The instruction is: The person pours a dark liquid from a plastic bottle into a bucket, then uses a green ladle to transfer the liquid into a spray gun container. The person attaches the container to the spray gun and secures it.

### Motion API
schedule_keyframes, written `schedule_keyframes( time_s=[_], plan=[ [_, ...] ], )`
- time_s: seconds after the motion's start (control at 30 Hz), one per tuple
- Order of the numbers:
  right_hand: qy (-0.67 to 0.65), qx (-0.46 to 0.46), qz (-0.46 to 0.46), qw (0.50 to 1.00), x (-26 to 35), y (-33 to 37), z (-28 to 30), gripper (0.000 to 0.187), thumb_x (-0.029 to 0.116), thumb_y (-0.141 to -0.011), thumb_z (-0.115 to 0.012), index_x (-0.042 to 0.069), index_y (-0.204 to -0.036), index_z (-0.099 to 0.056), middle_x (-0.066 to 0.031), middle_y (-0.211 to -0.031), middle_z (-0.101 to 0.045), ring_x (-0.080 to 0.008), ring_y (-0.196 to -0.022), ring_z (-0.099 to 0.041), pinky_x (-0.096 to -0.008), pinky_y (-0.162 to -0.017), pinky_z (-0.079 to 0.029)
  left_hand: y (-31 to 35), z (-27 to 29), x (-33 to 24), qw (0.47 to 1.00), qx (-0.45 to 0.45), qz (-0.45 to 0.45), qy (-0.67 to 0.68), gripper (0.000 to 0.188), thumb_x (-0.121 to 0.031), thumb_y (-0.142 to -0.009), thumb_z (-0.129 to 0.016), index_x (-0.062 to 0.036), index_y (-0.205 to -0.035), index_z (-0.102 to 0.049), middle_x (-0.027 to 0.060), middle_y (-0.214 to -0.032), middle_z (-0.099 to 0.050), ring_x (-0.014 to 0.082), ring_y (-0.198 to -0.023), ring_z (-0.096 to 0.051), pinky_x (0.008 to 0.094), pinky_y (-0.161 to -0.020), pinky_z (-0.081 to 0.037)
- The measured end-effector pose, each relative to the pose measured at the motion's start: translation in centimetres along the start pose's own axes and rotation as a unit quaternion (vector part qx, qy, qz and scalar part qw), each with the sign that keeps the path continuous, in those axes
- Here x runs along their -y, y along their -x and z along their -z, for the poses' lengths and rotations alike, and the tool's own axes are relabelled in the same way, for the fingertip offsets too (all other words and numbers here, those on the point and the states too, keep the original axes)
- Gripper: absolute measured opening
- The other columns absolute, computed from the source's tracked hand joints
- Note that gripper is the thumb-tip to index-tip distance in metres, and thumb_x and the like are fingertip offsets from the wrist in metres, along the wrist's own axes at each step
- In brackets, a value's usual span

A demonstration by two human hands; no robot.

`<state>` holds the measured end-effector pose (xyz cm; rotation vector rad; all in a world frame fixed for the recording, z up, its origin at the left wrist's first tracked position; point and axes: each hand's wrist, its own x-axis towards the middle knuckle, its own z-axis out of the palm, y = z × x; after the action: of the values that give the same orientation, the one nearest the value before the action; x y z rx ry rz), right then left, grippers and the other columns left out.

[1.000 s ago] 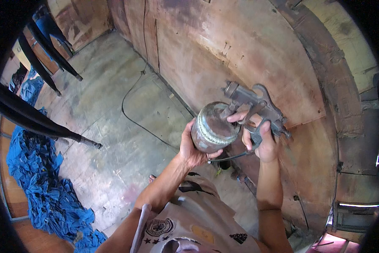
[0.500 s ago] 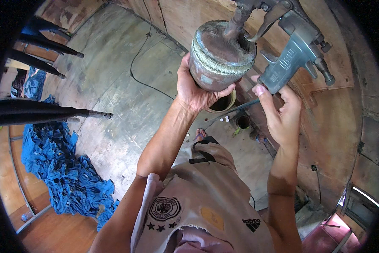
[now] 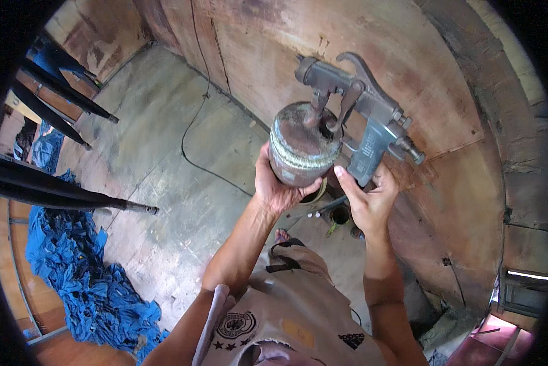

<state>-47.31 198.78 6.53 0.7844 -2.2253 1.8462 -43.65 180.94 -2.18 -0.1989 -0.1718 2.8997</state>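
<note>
A spray gun (image 3: 378,137) with a grey metal body is held up in front of me. Its round, stained metal paint cup (image 3: 304,149) hangs below the nozzle end, with a crusty whitish band around the rim. My left hand (image 3: 280,186) cradles the cup from beneath and its left side, fingers wrapped round it. My right hand (image 3: 371,198) grips the lower end of the gun's handle, thumb on the near side. Some fingers of both hands are hidden behind the cup and handle.
A heap of blue cloth (image 3: 91,280) lies at the left. Dark padded legs (image 3: 72,189) jut in above it. A thin black cable (image 3: 185,140) runs over the floor. Open containers (image 3: 340,213) stand below my hands, beside the stained wooden wall (image 3: 445,201) at the right.
Both hands have drawn the spray gun lower and a little left in view, so its whole top now shows. My view has shifted slightly toward the right wall.
</note>
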Motion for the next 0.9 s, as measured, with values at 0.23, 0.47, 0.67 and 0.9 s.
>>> schedule_keyframes(
  time_s=[0.23, 0.47, 0.67, 0.9],
  plan=[
    [0.062, 0.062, -0.012, 0.996, 0.9, -0.8, 0.5, 0.023, 0.01, -0.083, -0.082, -0.002, -0.097, -0.07, -0.0077, -0.087, -0.072, -0.0121, -0.079, -0.065, -0.031, -0.075, -0.052, 0.1, -0.3, -0.6, 1.0, -0.005, 0.008, 0.013, 0.074, -0.067, -0.094, -0.04, -0.0133, -0.145, -0.045, 0.0179, -0.144, -0.05, 0.0404, -0.127, -0.054, 0.0613, -0.087, -0.055],
    [0.08, 0.04, 0.049, 0.995, 2.0, -1.4, 0.1, 0.045, 0.012, -0.08, -0.086, -0.004, -0.115, -0.063, -0.0129, -0.099, -0.072, -0.0177, -0.09, -0.067, -0.0347, -0.083, -0.053, 0.2, 0.2, -0.5, 1.0, -0.003, -0.015, -0.022, 0.071, -0.066, -0.095, -0.039, -0.0146, -0.142, -0.047, 0.0153, -0.14, -0.053, 0.036, -0.122, -0.057, 0.0609, -0.087, -0.055],
    [-0.143, 0.11, 0.015, 0.983, 1.0, -3.3, -0.4, 0.039, 0.028, -0.1, -0.061, -0.006, -0.118, -0.059, -0.0133, -0.1, -0.067, -0.0105, -0.062, -0.057, -0.0253, -0.058, -0.047, 0.1, 0.7, -0.3, 1.0, 0.0, 0.006, -0.025, 0.07, -0.065, -0.095, -0.039, -0.0143, -0.142, -0.048, 0.016, -0.139, -0.054, 0.0371, -0.12, -0.058, 0.0589, -0.086, -0.056],
    [-0.214, 0.265, -0.038, 0.939, 0.3, -5.4, 0.8, 0.099, 0.079, -0.09, -0.044, -0.012, -0.129, -0.048, -0.0165, -0.102, -0.067, -0.0034, -0.045, -0.041, -0.0187, -0.041, -0.034, 0.3, 1.2, -0.3, 0.999, -0.013, 0.039, -0.024, 0.073, -0.066, -0.095, -0.037, -0.0112, -0.144, -0.046, 0.0203, -0.142, -0.052, 0.042, -0.124, -0.055, 0.0588, -0.086, -0.056]
  ],
)
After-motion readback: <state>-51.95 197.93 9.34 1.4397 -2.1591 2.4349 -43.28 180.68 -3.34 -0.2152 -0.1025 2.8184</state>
